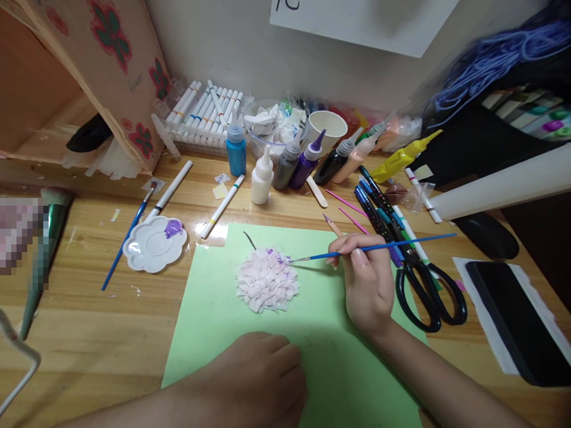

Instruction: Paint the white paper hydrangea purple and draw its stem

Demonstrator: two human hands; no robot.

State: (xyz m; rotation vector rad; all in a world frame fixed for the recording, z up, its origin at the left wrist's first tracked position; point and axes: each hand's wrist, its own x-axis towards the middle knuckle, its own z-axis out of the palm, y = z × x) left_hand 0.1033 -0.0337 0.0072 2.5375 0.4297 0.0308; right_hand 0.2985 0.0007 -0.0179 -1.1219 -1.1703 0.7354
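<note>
My right hand (368, 279) pinches a thin blue paintbrush (388, 245), held nearly level. Its bristle tip touches the upper right of a round, ruffled pale pink paper flower (265, 285), where several purple dabs show. The flower lies on a green sheet of paper (209, 333), and a short dark stem line pokes out above it. Resting on the sheet below the flower is my left hand (270, 368), its fingers curled under and nothing seen in them. A white flower-shaped palette (149, 249) with purple paint (173, 228) sits at the left.
Paint bottles (261, 178) stand behind the sheet, beside a tray of markers (205, 110) and a paper cup (328, 128). Black-handled scissors (428, 291), pens (379, 214) and a black phone (517, 321) lie right. Another blue brush (127, 244) lies under the palette's edge.
</note>
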